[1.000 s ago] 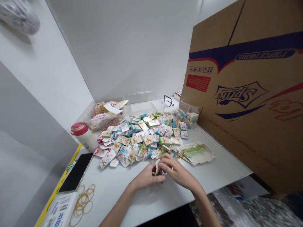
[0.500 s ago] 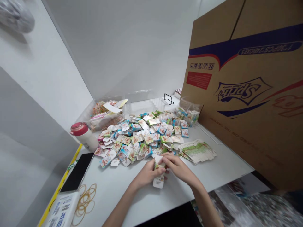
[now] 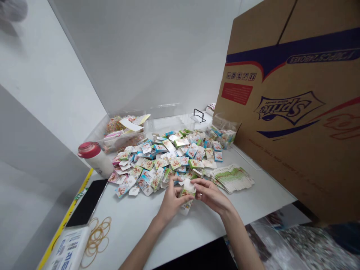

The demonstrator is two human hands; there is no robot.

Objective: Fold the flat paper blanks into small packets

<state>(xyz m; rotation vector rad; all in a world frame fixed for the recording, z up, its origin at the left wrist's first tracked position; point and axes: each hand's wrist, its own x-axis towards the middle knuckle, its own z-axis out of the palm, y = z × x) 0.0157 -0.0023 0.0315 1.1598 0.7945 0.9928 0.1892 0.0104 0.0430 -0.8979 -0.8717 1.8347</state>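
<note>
Between my two hands, over the front of the table, is a small printed cardboard box with a white flap raised at its far end. My left hand is closed on the box's left side, thumb in front and index finger arched above. The fingertips of my right hand pinch the box's right edge near the flap. Just beyond lies a heap of small printed boxes in green, blue and pink. To the right of my right hand, a row of flattened green-and-white cartons lies fanned out.
At the left stand a red-lidded bottle, a black phone-like slab, rubber bands and a white pack. Clear plastic bins line the back. A large cardboard carton walls off the right side.
The small box has tilted, so its top flap end faces me more. My left index finger has lifted and arched; my right fingers have shifted to the box's right edge. The view has moved slightly.
</note>
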